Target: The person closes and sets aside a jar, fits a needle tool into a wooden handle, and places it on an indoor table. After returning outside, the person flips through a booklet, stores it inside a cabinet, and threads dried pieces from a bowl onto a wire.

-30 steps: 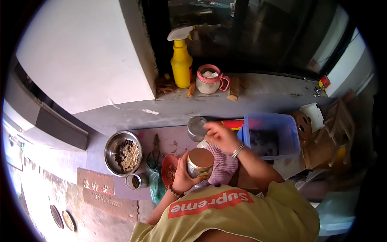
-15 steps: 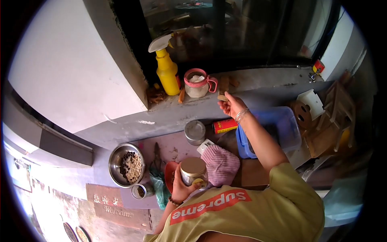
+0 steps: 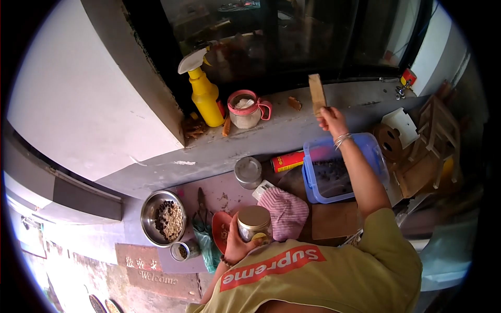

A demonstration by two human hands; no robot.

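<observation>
Here, right hand (image 3: 332, 120) pinches the wood block (image 3: 316, 93) by its near end, the rest jutting beyond the fingers; left hand (image 3: 240, 245) wraps the jar (image 3: 254, 217), best held firm and upright within that grasp.

Looks like home, perhaps porch or entrance corner; indoors or outdoors, cannot tell. Brown doormat (image 3: 151, 268) reading "Welcome" lies on worn floor (image 3: 78, 271). Bright light at lower left. White wall (image 3: 78, 94) meets dark window (image 3: 292, 41); grey sill (image 3: 352, 94) carries household goods: yellow spray bottle (image 3: 207, 101), pink-handled mug (image 3: 244, 112). Desk (image 3: 220, 182) below sill bears steel bowl (image 3: 147, 206) of food-like bits, striped pink cloth (image 3: 286, 211). Wooden stool-like frame (image 3: 431, 133) at right. 2 round flat objects (image 3: 97, 303) on floor, partly cropped.
</observation>
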